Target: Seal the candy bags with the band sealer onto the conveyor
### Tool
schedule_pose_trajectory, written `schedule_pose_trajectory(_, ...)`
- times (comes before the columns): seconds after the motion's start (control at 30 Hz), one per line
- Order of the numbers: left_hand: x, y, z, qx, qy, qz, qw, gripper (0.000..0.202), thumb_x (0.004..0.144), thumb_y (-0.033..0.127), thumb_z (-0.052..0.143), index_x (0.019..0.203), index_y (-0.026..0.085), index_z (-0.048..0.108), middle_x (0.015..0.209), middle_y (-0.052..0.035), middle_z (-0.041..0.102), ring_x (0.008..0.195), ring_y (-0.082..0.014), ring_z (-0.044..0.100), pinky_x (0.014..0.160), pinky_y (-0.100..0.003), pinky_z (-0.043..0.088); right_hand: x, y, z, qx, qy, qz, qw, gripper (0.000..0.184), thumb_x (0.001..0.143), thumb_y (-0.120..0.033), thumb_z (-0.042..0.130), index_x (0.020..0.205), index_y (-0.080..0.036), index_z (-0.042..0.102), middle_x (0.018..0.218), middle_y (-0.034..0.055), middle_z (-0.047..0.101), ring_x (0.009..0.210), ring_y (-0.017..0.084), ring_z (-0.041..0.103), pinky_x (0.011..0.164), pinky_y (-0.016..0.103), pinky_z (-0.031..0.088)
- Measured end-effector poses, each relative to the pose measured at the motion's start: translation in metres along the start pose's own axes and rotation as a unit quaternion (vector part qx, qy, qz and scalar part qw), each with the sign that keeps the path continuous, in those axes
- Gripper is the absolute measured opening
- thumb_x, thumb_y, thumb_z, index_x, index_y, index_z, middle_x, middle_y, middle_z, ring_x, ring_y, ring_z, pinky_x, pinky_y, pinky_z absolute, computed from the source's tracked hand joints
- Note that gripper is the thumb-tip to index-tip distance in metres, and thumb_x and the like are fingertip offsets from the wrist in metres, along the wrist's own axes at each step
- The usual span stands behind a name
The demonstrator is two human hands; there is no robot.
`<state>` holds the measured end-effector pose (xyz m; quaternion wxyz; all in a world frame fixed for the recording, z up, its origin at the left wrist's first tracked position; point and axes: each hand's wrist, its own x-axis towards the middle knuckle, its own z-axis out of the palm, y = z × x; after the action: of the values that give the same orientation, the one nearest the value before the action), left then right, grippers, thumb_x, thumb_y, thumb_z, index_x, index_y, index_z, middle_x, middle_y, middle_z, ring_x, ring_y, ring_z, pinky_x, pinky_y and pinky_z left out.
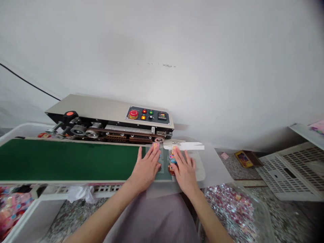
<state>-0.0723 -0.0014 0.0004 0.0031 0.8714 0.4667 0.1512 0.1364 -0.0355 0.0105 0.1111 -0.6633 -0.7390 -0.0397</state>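
My left hand point(147, 166) lies flat with its fingers stretched forward, pressing on a small clear packet point(156, 145) that it mostly covers. To its right, my right hand point(185, 169) rests with fingers extended over the right side of a second clear packet point(172, 158), which shows a colourful printed or moulded cartoon figure. Both packets are at the right end of the green conveyor belt point(71, 160), in front of the white infeed guide point(186, 145) of a band sealing machine point(101, 108). Part of each packet is hidden under the fingers.
The sealer's control panel point(149, 115) has a red stop button and lit switches. A clear bin of shiny small packets point(230, 209) stands below right. A white bin point(48, 216) and colourful packets point(15, 209) are lower left. At right, a white plastic crate point(286, 175) lies beside a yellow box point(243, 159).
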Motion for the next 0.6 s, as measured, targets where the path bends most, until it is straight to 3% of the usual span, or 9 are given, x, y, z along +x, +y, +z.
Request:
schedule_pose_trajectory(0.1, -0.013, -0.015, -0.011, 0.019, -0.004, -0.055, 0.998, 0.048, 0.103, 0.029, 0.033, 0.147, 0.02, 0.048, 0.16, -0.0092, 0.036, 0.15, -0.0284, 0.03, 0.12, -0.069, 0.009, 0.006, -0.007, -0.001, 0.02, -0.024, -0.01, 0.999, 0.056, 0.102, -0.033, 0.041, 0.156, -0.035, 0.029, 0.16, -0.0004, 0.036, 0.15, 0.032, 0.024, 0.112, 0.061, 0.03)
schedule_pose_trajectory(0.2, -0.02, -0.017, -0.024, 0.037, 0.006, -0.093, 0.995, 0.046, 0.1, 0.023, 0.036, 0.142, 0.018, 0.054, 0.157, -0.012, 0.041, 0.148, -0.0312, 0.034, 0.119, -0.069, 0.012, 0.015, -0.021, 0.0, 0.044, -0.033, -0.024, 0.998, 0.051, 0.101, -0.033, 0.044, 0.152, -0.035, 0.04, 0.161, -0.0014, 0.035, 0.15, 0.034, 0.023, 0.113, 0.062, 0.027)
schedule_pose_trajectory(0.33, -0.004, 0.006, -0.028, -0.005, -0.026, -0.011, 1.0, 0.046, 0.102, 0.022, 0.032, 0.144, 0.018, 0.051, 0.156, -0.0088, 0.044, 0.148, -0.0263, 0.034, 0.122, -0.062, 0.018, 0.01, -0.026, -0.003, 0.098, 0.011, -0.023, 0.995, 0.047, 0.101, -0.034, 0.044, 0.148, -0.03, 0.047, 0.159, 0.003, 0.039, 0.147, 0.034, 0.028, 0.113, 0.061, 0.027)
schedule_pose_trajectory(0.47, 0.019, 0.031, -0.009, -0.039, -0.03, 0.073, 0.996, 0.05, 0.106, 0.036, 0.028, 0.151, 0.02, 0.04, 0.163, -0.0103, 0.031, 0.152, -0.027, 0.025, 0.119, -0.064, 0.023, -0.031, -0.005, -0.012, 0.207, 0.124, 0.055, 0.969, 0.038, 0.103, -0.038, 0.039, 0.127, -0.021, 0.063, 0.131, 0.0119, 0.064, 0.124, 0.027, 0.052, 0.106, 0.048, 0.039)
schedule_pose_trajectory(0.53, 0.022, 0.036, 0.002, -0.042, -0.03, 0.078, 0.996, 0.053, 0.106, 0.044, 0.027, 0.153, 0.022, 0.038, 0.164, -0.0114, 0.026, 0.152, -0.0287, 0.022, 0.116, -0.069, 0.023, -0.064, 0.005, -0.015, 0.261, 0.158, 0.132, 0.943, 0.035, 0.102, -0.041, 0.039, 0.108, -0.02, 0.067, 0.108, 0.0103, 0.069, 0.105, 0.024, 0.059, 0.095, 0.041, 0.045)
schedule_pose_trajectory(0.6, 0.018, 0.037, 0.009, -0.041, -0.029, 0.07, 0.996, 0.055, 0.106, 0.047, 0.026, 0.153, 0.022, 0.036, 0.165, -0.0119, 0.026, 0.153, -0.029, 0.021, 0.115, -0.071, 0.021, -0.097, 0.009, -0.015, 0.298, 0.159, 0.175, 0.925, 0.034, 0.1, -0.044, 0.042, 0.096, -0.022, 0.068, 0.1, 0.0084, 0.068, 0.099, 0.024, 0.059, 0.091, 0.038, 0.045)
